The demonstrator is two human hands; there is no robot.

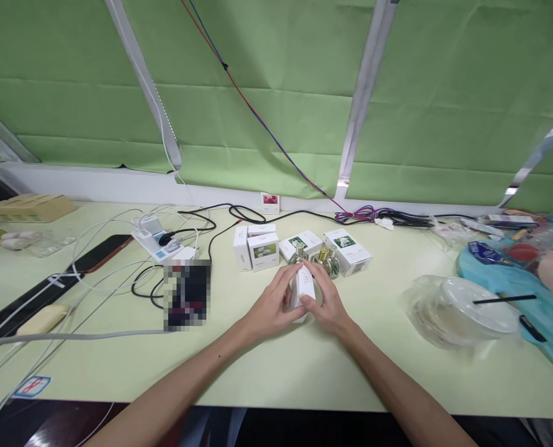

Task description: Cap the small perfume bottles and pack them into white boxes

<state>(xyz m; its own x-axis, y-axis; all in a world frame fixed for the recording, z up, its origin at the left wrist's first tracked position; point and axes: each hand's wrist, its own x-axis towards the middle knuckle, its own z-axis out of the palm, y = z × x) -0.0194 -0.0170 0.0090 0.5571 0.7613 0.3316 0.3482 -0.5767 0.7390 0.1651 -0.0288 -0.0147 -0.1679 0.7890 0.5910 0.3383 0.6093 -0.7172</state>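
Observation:
A small white box (pixel 303 284) stands upright on the table, gripped between both hands. My left hand (pixel 272 301) closes on its left side, and my right hand (pixel 328 304) closes on its right side with the thumb on the front. The fingertips of both hands meet near the top of the box. Just beyond my fingers stand small glass perfume bottles (pixel 332 262), one with a gold cap, partly hidden. Behind them lie two white boxes with flower pictures, a left box (pixel 299 241) and a right box (pixel 346 249). Further left, several white boxes (pixel 263 253) stand grouped together.
A power strip (pixel 159 245) with tangled cables and a dark pixelated device (pixel 187 295) lie left. A lidded plastic bowl (pixel 476 307) in a bag and a blue cloth-like item (pixel 494 273) are right. Against the back wall stands a small picture box (pixel 270 203).

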